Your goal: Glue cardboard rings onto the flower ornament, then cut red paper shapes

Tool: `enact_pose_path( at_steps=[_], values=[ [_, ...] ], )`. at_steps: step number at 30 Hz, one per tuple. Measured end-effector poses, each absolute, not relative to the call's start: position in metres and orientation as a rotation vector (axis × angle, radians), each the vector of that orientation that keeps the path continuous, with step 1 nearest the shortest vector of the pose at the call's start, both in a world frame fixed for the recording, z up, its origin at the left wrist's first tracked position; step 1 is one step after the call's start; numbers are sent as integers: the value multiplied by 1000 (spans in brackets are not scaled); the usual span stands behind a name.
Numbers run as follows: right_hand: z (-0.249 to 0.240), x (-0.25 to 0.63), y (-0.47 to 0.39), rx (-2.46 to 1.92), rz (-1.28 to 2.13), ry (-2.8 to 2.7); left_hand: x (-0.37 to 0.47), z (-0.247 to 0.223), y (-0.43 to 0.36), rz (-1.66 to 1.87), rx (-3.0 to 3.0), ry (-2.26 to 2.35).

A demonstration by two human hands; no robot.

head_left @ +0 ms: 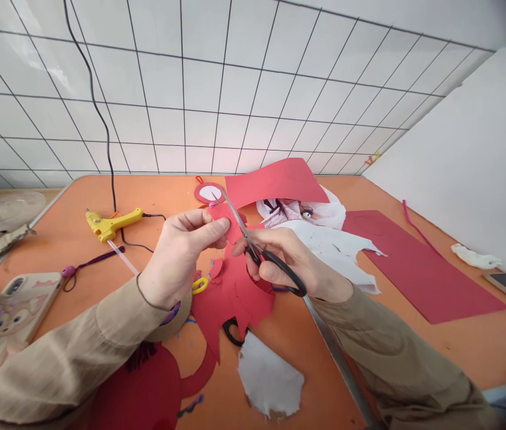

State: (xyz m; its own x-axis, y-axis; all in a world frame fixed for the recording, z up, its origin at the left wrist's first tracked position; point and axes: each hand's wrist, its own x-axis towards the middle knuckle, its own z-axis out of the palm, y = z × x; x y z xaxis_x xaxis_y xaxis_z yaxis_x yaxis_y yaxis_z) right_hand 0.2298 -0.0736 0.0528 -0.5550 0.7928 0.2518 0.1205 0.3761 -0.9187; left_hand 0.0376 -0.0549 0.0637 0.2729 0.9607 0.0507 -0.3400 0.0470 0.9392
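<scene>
Between thumb and fingers, my left hand pinches a small piece of red paper. My right hand grips black-handled scissors, fingers through the loops. The scissor blades point up and left and lie apart, at the right edge of the red piece. Below my hands is a heap of red paper scraps. Just beyond the blades lies a round red tag with a white centre. A black handle loop of another tool sticks out under the scraps.
A yellow glue gun with a black cord lies left, near a phone in a cartoon case. Red sheets and torn white material cover the right side. A metal edge strip runs beneath my right forearm. A tiled wall stands behind.
</scene>
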Motion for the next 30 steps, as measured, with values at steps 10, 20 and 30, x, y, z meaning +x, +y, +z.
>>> enact_pose_path(
  at_steps=[10, 20, 30],
  values=[
    [53, 231, -72, -802, 1161, -1948, 38, 62, -54, 1136, 1089, 738],
    [53, 234, -70, -794, 1094, -2003, 37, 62, -54, 1126, 1094, 749],
    [56, 235, -70, -827, 1088, -2014, 35, 65, -53, 1117, 1113, 750]
  ],
)
